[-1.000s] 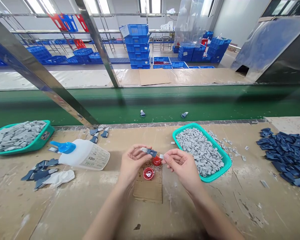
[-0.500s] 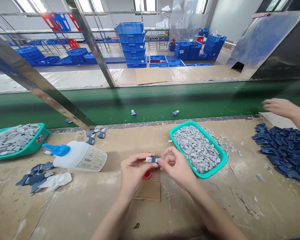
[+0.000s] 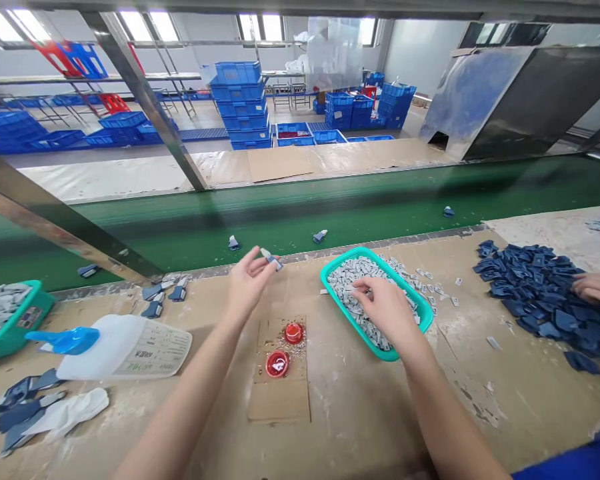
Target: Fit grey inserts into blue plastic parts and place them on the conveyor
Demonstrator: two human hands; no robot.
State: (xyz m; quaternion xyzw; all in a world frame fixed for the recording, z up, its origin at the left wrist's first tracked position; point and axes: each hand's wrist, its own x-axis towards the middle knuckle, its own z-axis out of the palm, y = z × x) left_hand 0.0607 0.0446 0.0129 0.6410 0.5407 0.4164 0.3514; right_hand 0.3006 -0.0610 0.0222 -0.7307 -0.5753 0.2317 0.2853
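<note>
Near the belt's front edge, my left hand (image 3: 247, 283) pinches a small dark-blue and grey plastic part (image 3: 271, 259) with a pale tip. Over the green basket (image 3: 425, 325) of small grey plastic pieces (image 3: 344, 279), my right hand (image 3: 387, 303) has its fingers closed at the surface of the heap; what lies between the fingertips is hard to see. Two red round caps (image 3: 293, 333) with glossy liquid lie on a cardboard strip (image 3: 280, 403) between my forearms.
A green conveyor belt (image 3: 275, 217) carries several blue-grey parts. At left are a white bottle (image 3: 130, 347) with a blue cap, blue pieces (image 3: 20, 415) and another green basket (image 3: 41, 308). A co-worker's hand (image 3: 597, 288) touches a dark-blue heap (image 3: 540, 293) at right.
My hands have parted: the left went forward with the blue-grey part, the right moved over the basket. The co-worker's hand went from the belt to the blue heap. The view shifted right.
</note>
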